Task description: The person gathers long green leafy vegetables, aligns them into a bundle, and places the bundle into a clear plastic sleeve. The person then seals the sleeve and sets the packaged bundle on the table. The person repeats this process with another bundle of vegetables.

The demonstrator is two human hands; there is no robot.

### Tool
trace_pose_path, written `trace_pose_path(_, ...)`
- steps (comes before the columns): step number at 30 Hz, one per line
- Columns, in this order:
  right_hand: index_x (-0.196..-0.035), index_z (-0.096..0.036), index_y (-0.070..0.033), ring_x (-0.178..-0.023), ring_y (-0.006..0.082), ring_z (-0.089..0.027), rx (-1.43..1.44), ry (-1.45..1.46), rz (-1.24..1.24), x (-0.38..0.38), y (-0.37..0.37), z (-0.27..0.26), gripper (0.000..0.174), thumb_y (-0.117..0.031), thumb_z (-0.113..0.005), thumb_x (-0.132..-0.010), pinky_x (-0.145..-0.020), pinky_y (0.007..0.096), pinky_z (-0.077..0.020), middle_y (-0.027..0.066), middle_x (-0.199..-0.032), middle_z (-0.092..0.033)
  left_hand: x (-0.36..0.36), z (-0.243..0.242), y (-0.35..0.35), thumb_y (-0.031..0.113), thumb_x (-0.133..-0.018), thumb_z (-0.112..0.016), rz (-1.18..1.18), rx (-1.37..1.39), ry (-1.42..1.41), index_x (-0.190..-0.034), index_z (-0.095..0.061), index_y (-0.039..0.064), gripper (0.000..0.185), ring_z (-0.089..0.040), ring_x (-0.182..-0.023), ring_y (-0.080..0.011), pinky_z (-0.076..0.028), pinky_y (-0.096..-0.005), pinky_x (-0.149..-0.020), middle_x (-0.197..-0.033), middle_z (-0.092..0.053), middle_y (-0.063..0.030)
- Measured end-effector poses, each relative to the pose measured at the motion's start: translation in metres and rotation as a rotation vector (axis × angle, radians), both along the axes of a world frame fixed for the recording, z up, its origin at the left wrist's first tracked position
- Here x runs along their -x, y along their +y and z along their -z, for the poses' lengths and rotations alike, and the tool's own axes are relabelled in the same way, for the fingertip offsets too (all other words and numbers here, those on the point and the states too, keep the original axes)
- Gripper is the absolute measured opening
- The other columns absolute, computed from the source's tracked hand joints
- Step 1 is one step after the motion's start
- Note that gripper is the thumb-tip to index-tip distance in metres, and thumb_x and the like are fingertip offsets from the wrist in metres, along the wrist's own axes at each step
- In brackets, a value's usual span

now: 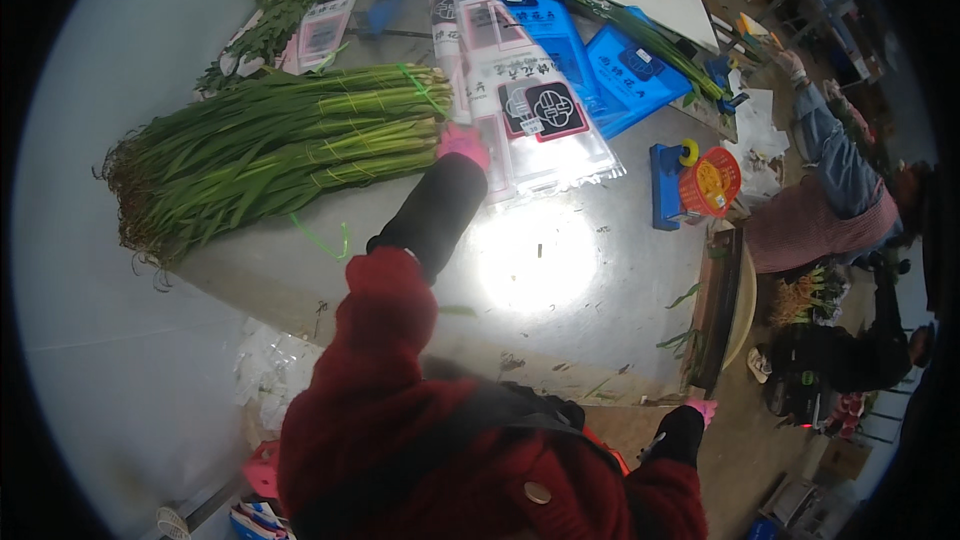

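Note:
My left hand [463, 145], in a pink glove, is at the cut stem ends of a large stack of bundled long-leaved green stems [322, 142]; its fingers are partly hidden, so its grip cannot be told. Green twine [422, 90] crosses the upper bundles. Right beside this hand lie printed clear plastic flower sleeves [517, 97], partly over blue printed sleeves [592, 60]. My right hand [703, 410], also pink-gloved, is low at the near right corner of the metal table [420, 240]; what its fingers do is too small to see.
A blue tape dispenser [664, 187] stands beside a red basket [709, 181] of yellow bands. More leafy stems [307, 0] lie at the upper left, long stems [645, 30] across the blue sleeves. A co-worker [825, 217] is at the right, another person [840, 360] below; someone's hands show at the top.

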State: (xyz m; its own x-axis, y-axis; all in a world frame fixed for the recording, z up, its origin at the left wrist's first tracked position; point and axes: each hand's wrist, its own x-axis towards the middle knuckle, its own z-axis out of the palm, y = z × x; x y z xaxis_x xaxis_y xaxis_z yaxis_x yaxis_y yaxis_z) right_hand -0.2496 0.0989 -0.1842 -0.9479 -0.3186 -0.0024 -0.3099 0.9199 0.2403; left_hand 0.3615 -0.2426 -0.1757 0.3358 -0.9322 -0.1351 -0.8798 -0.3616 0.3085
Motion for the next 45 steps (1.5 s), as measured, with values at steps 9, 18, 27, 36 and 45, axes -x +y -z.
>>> trace_pose_path(9,-0.12,-0.05,-0.007,-0.111,0.035,-0.057,0.007,0.029,-0.056,-0.041,-0.006,-0.027,0.055,-0.032,-0.068,-0.075,-0.093,0.0439,-0.045,0.0191,-0.119,-0.058,0.007,0.085,0.028,0.025,-0.094,-0.045,0.117,0.349,-0.337,-0.133,-0.042,-0.007,0.05,-0.035,-0.128,-0.0436,-0.031,-0.0459,-0.107,-0.142,-0.032,-0.0274)
trace_pose_path(18,-0.124,-0.048,-0.007,-0.112,0.0332,-0.057,-0.054,-0.026,0.025,-0.008,0.0,-0.006,0.06,-0.039,-0.069,-0.078,-0.092,0.043,-0.0466,0.0166,-0.121,-0.058,-0.127,-0.004,0.098,0.014,-0.064,-0.068,0.052,0.454,-0.42,-0.113,-0.059,0.006,0.051,-0.053,-0.111,-0.0365,-0.042,-0.0458,-0.094,-0.115,-0.059,-0.0168)
trace_pose_path(27,-0.132,-0.045,-0.006,-0.114,0.0298,-0.056,-0.061,-0.036,-0.017,-0.005,-0.005,-0.004,0.069,-0.039,-0.069,-0.078,-0.095,0.0407,-0.045,0.0157,-0.124,-0.057,-0.252,-0.045,0.07,0.031,-0.059,-0.082,0.171,-0.263,-0.546,-0.138,-0.035,0.017,0.093,-0.056,-0.111,-0.0276,-0.045,-0.0399,-0.093,-0.119,-0.057,-0.0114)
trace_pose_path(36,-0.134,-0.042,-0.006,-0.113,0.0304,-0.056,0.045,0.021,-0.122,0.005,0.017,0.009,0.072,-0.038,-0.069,-0.075,-0.096,0.0414,-0.0426,0.0169,-0.121,-0.058,-0.237,-0.059,0.111,0.036,-0.064,-0.076,0.397,-0.31,-0.801,-0.107,-0.06,0.013,0.052,-0.057,-0.106,-0.0277,-0.048,-0.0399,-0.085,-0.11,-0.057,-0.01)
trace_pose_path(45,-0.133,-0.043,-0.008,-0.11,0.0315,-0.056,0.198,0.184,-0.215,-0.003,0.021,0.023,0.072,-0.034,-0.071,-0.073,-0.095,0.0425,-0.0416,0.014,-0.12,-0.057,-0.213,-0.042,0.179,0.036,-0.062,-0.074,0.424,-0.59,-0.536,-0.102,-0.061,0.01,0.05,-0.065,-0.098,-0.0286,-0.052,-0.0396,-0.083,-0.101,-0.068,-0.0129)
